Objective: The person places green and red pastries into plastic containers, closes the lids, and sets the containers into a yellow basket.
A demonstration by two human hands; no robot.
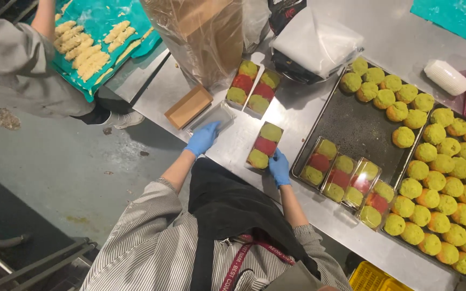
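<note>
My left hand [202, 138], in a blue glove, rests on a clear plastic lid [218, 115] on the steel table [244, 134]. My right hand [279, 167], also gloved in blue, holds the near end of a narrow clear box [265, 146] that contains a green, a red and a green cookie in a row. Two filled boxes of the same kind [253, 87] lie side by side further out. A small empty brown cardboard tray [189, 106] sits just left of the lid.
A dark baking tray [351, 126] on the right carries several filled boxes [346, 180] and many green-yellow cookies [438, 178]. A plastic-wrapped brown carton [203, 37] stands at the back. Another person's arm [12, 59] is at a teal sheet of pale dough sticks [90, 46].
</note>
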